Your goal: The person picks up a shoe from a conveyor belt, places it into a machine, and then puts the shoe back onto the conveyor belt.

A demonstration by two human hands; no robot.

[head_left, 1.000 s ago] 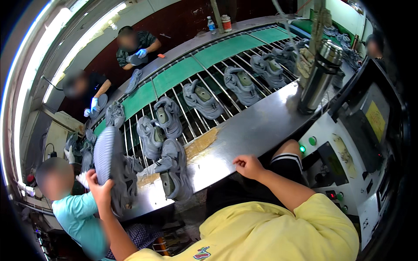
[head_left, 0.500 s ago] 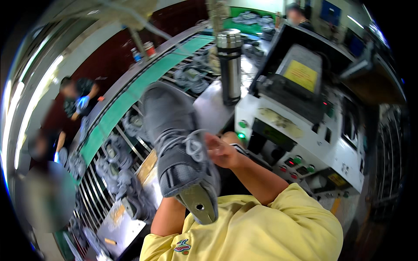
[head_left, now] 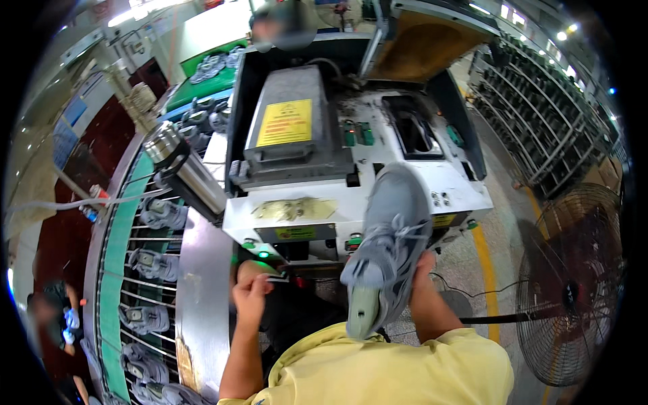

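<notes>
A grey lace-up shoe is raised before me on the right, toe pointing away. A pale green shoe last with a small hole shows at its heel opening. My right hand grips the shoe from its right side; most of the fingers are hidden behind it. Beside my bent knee, my left hand is curled into a loose fist, and nothing shows in it. It is well apart from the shoe.
Ahead stands a white machine with a raised lid and a dark opening. A steel flask and a roller conveyor with several grey shoes are left. A floor fan and a rack stand right. People are beyond.
My view has swung right toward the machine. The shoe has passed from my left hand to my right. My left hand has come away from it, and the right hand has closed on it.
</notes>
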